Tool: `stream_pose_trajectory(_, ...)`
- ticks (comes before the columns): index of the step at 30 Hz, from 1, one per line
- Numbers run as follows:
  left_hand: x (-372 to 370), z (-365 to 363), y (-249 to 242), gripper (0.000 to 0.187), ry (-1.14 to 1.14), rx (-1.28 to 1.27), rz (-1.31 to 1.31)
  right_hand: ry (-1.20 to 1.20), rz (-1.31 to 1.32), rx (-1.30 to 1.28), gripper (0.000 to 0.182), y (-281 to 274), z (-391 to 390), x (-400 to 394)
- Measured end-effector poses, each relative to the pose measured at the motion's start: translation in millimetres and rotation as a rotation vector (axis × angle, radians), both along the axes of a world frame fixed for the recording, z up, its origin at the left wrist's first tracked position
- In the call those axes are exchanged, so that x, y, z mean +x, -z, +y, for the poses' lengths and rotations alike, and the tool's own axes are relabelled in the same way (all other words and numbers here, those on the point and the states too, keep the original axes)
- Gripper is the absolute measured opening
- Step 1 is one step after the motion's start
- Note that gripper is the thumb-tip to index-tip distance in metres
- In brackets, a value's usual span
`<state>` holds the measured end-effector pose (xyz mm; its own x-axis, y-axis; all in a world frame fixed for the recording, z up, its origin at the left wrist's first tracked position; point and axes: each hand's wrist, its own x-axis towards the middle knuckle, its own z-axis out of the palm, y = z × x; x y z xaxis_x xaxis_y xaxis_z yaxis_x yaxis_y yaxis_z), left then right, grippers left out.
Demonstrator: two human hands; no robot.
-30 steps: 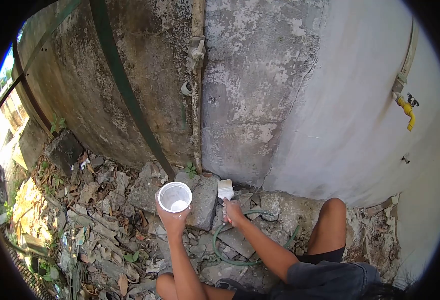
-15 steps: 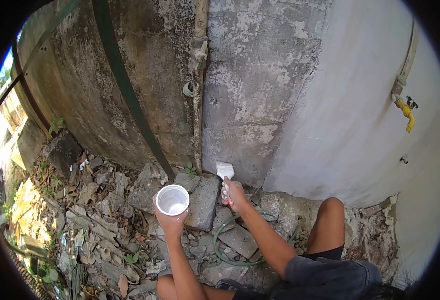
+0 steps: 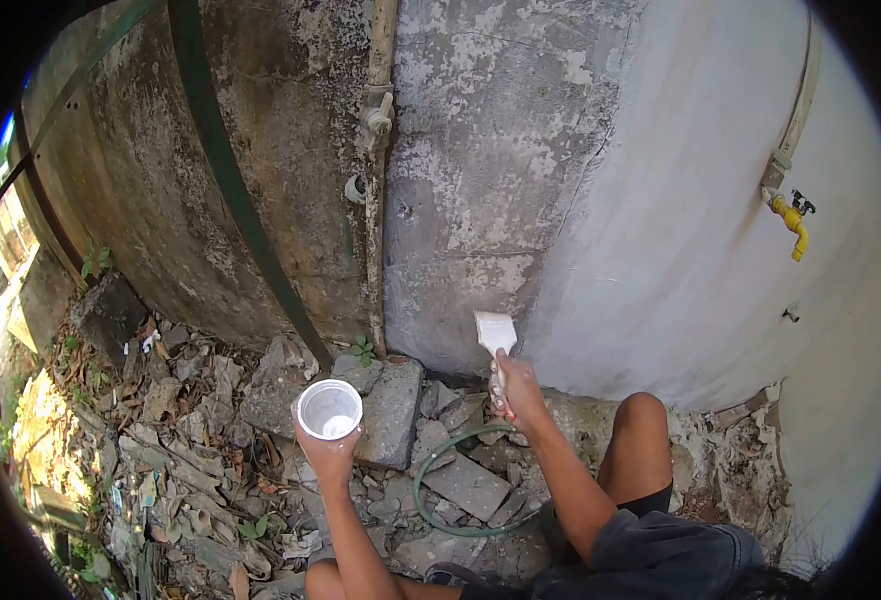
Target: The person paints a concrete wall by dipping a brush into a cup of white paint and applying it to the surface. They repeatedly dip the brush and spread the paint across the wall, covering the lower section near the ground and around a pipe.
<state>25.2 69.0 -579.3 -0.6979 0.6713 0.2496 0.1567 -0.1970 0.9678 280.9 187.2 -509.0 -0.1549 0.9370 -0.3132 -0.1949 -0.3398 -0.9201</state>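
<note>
In my left hand (image 3: pixel 328 452) is a white plastic tub (image 3: pixel 329 410), its round mouth facing up and some white paint showing inside. My right hand (image 3: pixel 519 392) grips the handle of a wide paintbrush (image 3: pixel 495 330), whose white-coated head points up against the lower part of the wall (image 3: pixel 460 290). White smears mark the fingers of that hand. Around the brush the wall is grey and patchy with flaking paint; to its right the surface is coated smooth and pale.
A vertical pipe with a valve (image 3: pixel 377 120) runs down the wall. Farther right is a yellow tap (image 3: pixel 791 226). A green hose (image 3: pixel 422 500) loops over broken rubble below my hands, beside a concrete block (image 3: pixel 390 415). A dark green strap (image 3: pixel 222 150) slants down on the left.
My right hand has moved the paintbrush rightward along the wall, nearer the pale section. The view has shifted slightly to the right, and my left hand still holds the tub.
</note>
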Motion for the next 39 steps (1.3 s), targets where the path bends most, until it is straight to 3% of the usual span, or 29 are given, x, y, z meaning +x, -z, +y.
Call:
stream_pose_trajectory(4,3.6,1.6,-5.3,0.095,-0.007,-0.002,0.018,0.044,-0.131,0.271,0.038,-16.1,-13.6,-2.4)
stream_pose_trajectory(9,7.5,1.8,-2.5,0.094,0.012,0.007,0.018,0.103,-0.426,0.056,0.036,111.3,4.2,12.8)
stream_pose_trajectory(12,7.9,3.7,-8.2,0.093,0.021,0.024,0.023,0.052,-0.165,-0.319,0.035,143.2,-8.8,17.0)
stream_pose_trajectory(14,11.2,4.2,-5.6,0.091,-0.038,0.039,0.027,0.05,-0.115,-0.373,0.034,157.8,-0.4,20.0)
stream_pose_trajectory(17,12.0,3.8,-13.5,0.089,0.028,0.087,-0.009,0.034,-0.069,-0.277,0.035,132.7,13.0,21.4)
stream_pose_trajectory(21,13.0,0.7,-18.1,0.091,0.016,0.053,-0.01,0.034,-0.076,-0.018,0.035,20.2,-9.1,13.5)
stream_pose_trajectory(24,8.8,0.0,-13.1,0.093,0.016,0.027,0.005,0.137,-0.1,0.182,0.037,-0.7,-23.0,18.4)
stream_pose_trajectory(29,9.8,0.4,-9.6,0.091,-0.01,0.06,-0.021,0.193,-0.136,0.149,0.039,51.2,-9.8,40.2)
stream_pose_trajectory(34,9.6,2.1,-5.1,0.093,-0.019,0.012,0.011,0.219,-0.337,-0.14,0.042,101.5,-25.9,29.0)
stream_pose_trajectory(39,14.4,6.5,-7.8,0.099,0.033,-0.015,0.018,0.083,-0.274,-0.243,0.038,159.7,-20.7,7.9)
